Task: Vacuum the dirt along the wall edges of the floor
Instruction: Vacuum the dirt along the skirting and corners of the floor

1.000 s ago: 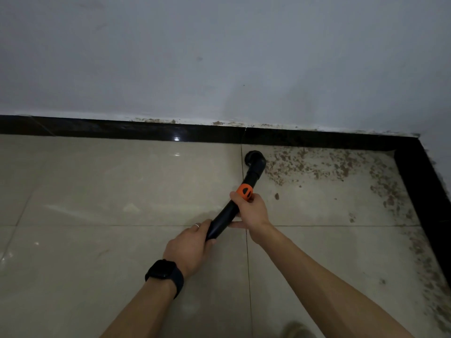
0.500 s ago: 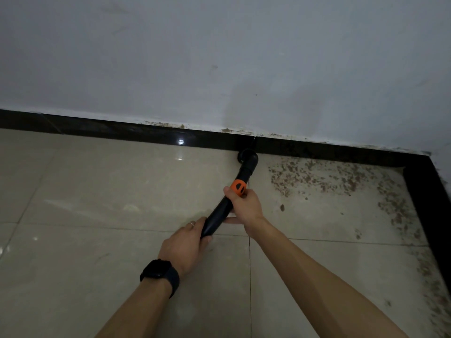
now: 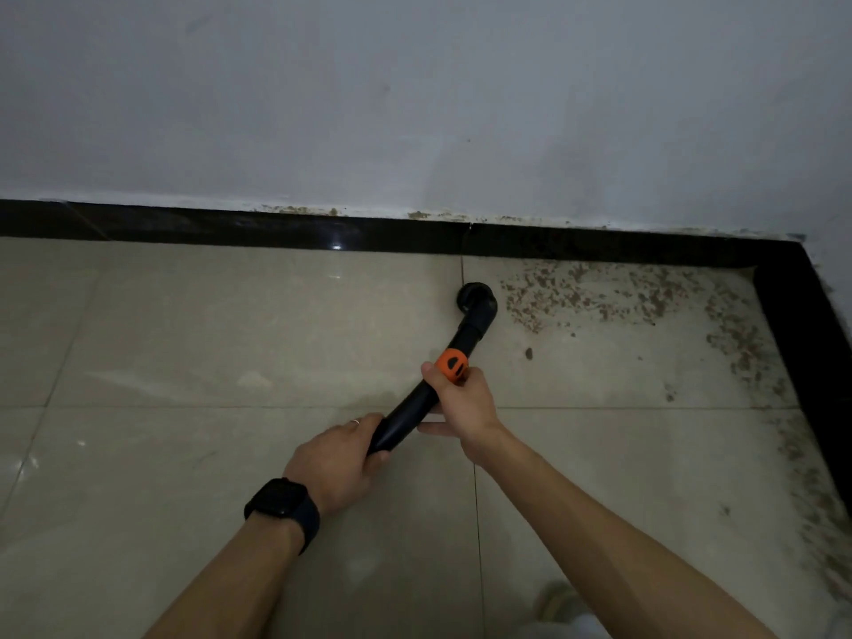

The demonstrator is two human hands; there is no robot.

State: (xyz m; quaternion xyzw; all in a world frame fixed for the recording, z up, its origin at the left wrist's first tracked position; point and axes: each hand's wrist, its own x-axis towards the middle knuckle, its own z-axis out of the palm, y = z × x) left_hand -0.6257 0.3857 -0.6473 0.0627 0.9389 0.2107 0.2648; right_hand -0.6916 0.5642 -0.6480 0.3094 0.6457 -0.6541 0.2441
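Much dirt [image 3: 576, 292] right of wand [image 3: 410, 410]; skirting [image 3: 230, 228] beyond

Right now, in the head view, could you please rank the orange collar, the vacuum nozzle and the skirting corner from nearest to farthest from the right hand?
1. The orange collar: on the wand, touching the right hand.
2. The vacuum nozzle: ahead of the hand, on the floor near the wall.
3. The skirting corner: far right, beyond the dirt.
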